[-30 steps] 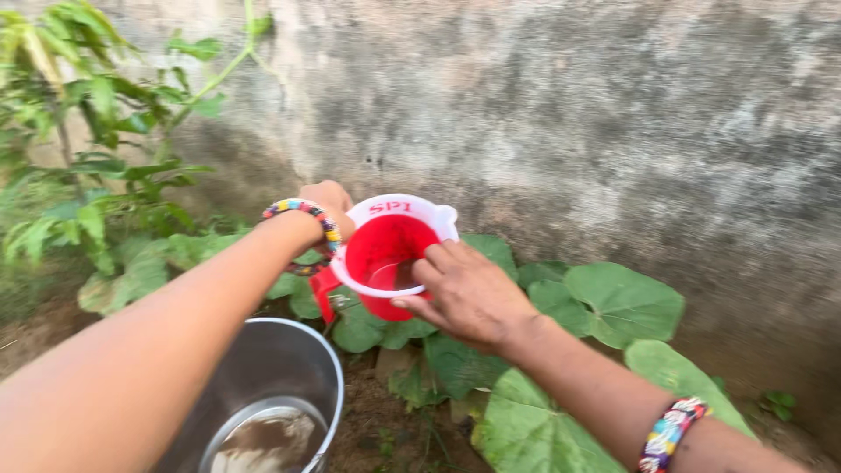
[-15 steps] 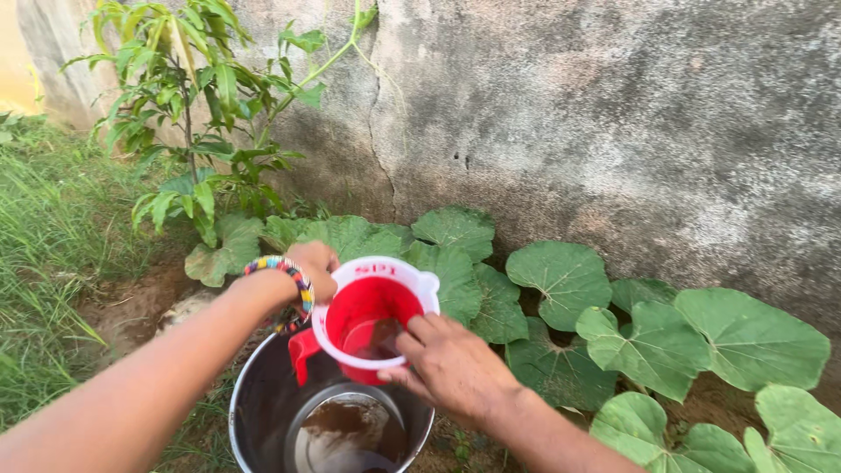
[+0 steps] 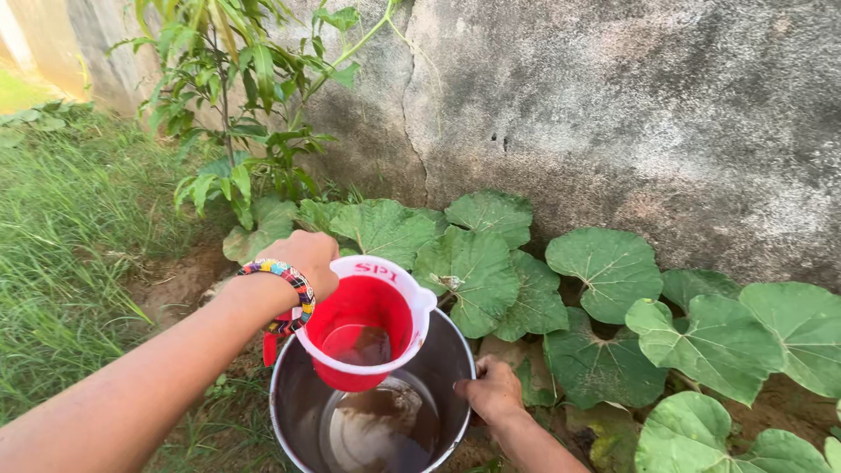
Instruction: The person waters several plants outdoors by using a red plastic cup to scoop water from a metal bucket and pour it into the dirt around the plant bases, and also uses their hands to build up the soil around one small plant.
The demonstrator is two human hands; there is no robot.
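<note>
- A red jug (image 3: pixel 366 324) with a white rim is held by the left hand (image 3: pixel 302 260); the fingers are clamped on its handle side, and it is tilted above a metal bucket (image 3: pixel 377 412).
- A little dark water is seen inside the jug.
- The bucket's right rim is gripped by the right hand (image 3: pixel 493 391), fingers closed over the edge.
- Muddy water is seen at the bucket's bottom.
- A beaded bracelet (image 3: pixel 285 278) is worn on the left wrist.
- Broad green leaves (image 3: pixel 604 271) are spread along a stained concrete wall (image 3: pixel 631 114); grass (image 3: pixel 61 236) lies to the left.
</note>
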